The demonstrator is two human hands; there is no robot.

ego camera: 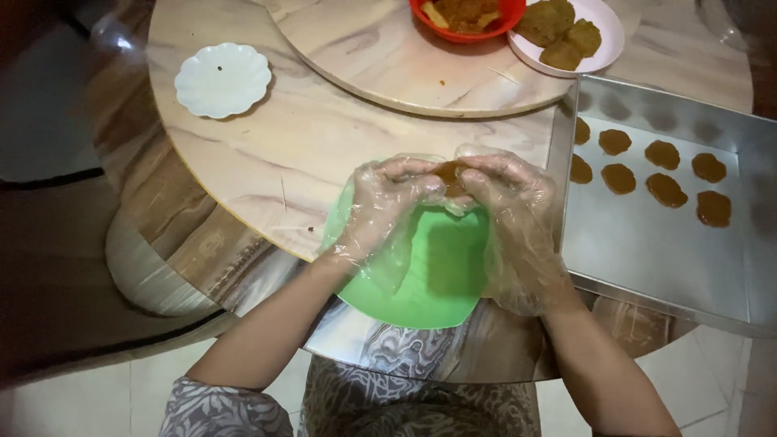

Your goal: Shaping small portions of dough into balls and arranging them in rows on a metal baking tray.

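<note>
head view: the left hand [380, 202] and the right hand [510, 210] each wear a loose clear plastic glove. the hands are brought together, fingertips meeting, and both are closed on a small brown dough piece [450, 176] pinched between them. the dough piece is held above the far edge of a green plate [437, 275], which lies at the near edge of the round marble-patterned counter [307, 146].

just to the right of the green plate sits a metal baking tray [647, 251]. flat brown dough rounds [665, 189] lie in two rows at the far end of the tray, apart from one another; the near part of the tray is bare metal.

at the far left of the counter stands a small white scalloped dish [222, 79]. a raised turntable [388, 57] occupies the counter centre; it carries an orange bowl [503, 18] with brown filling and, touching it on the right, a white plate [603, 36] bearing brown patties.
</note>
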